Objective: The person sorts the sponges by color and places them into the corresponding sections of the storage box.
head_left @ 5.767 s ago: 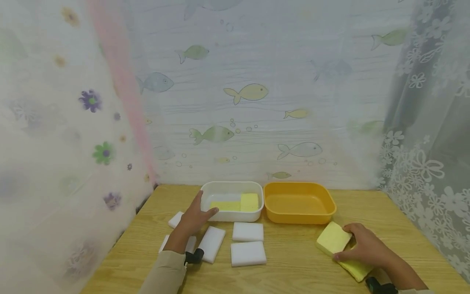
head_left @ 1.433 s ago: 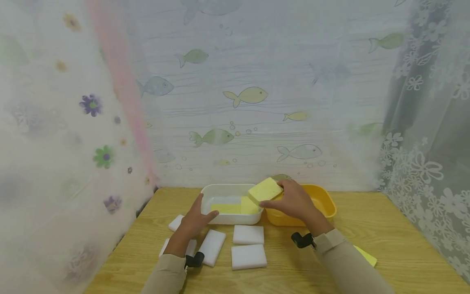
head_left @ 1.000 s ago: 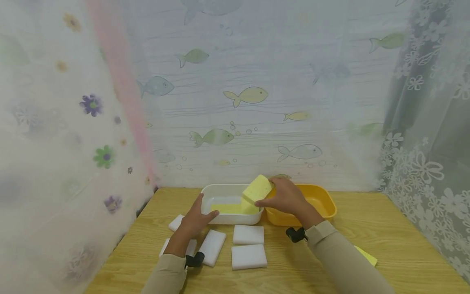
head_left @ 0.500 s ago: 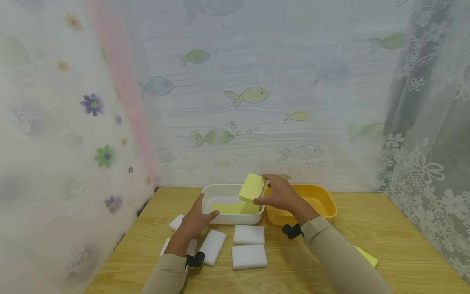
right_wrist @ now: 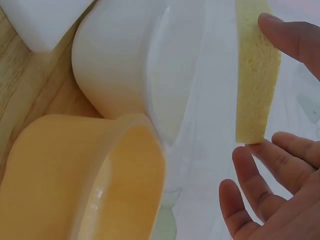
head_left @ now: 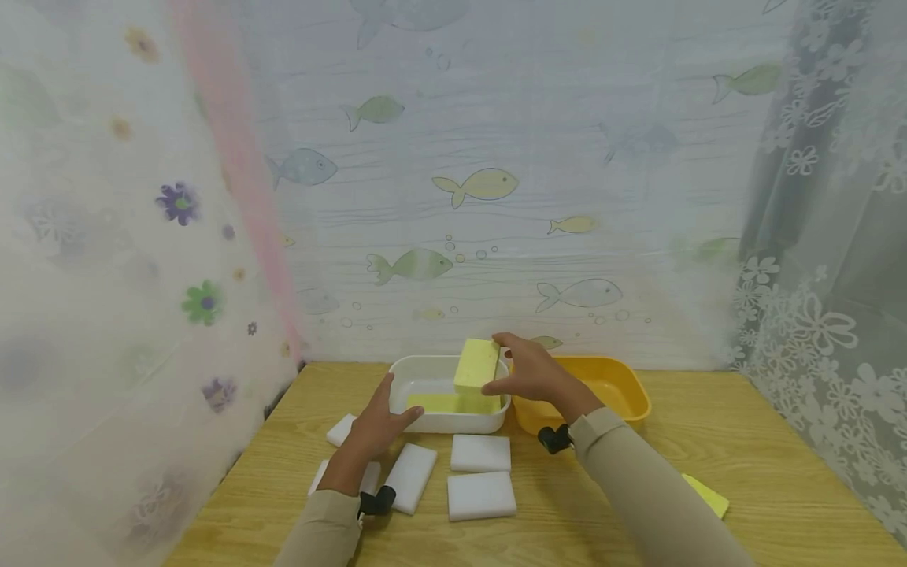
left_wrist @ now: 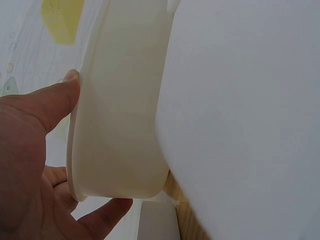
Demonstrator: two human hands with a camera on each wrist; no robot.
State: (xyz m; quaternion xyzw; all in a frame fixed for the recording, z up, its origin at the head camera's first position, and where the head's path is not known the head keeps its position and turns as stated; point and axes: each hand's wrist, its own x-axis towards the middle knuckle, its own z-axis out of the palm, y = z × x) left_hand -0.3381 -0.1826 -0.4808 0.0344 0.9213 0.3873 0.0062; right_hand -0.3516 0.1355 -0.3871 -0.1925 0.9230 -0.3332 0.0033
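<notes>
My right hand (head_left: 534, 374) pinches a yellow sponge (head_left: 476, 366) between thumb and fingers, tilted above the right part of a white plastic tub (head_left: 453, 423). In the right wrist view the thumb is on one end of the sponge (right_wrist: 255, 75) and fingertips touch the other. Inside the tub lie more yellow sponges (head_left: 432, 403), partly hidden by the held one. My left hand (head_left: 375, 429) grips the tub's left end, thumb at its front rim; the left wrist view shows the thumb and fingers spread about the tub's wall (left_wrist: 120, 100).
An orange tub (head_left: 627, 386) stands against the white tub's right side. Several white sponges (head_left: 480, 496) lie on the wooden table (head_left: 538, 528) in front of the white tub and to its left. Another yellow sponge (head_left: 706, 496) lies at the right, partly behind my right sleeve.
My right hand picked up a yellow sponge from the table's right side and carried it left over the white tub, turning it. Lately it moved slightly left. My left hand stayed put.
</notes>
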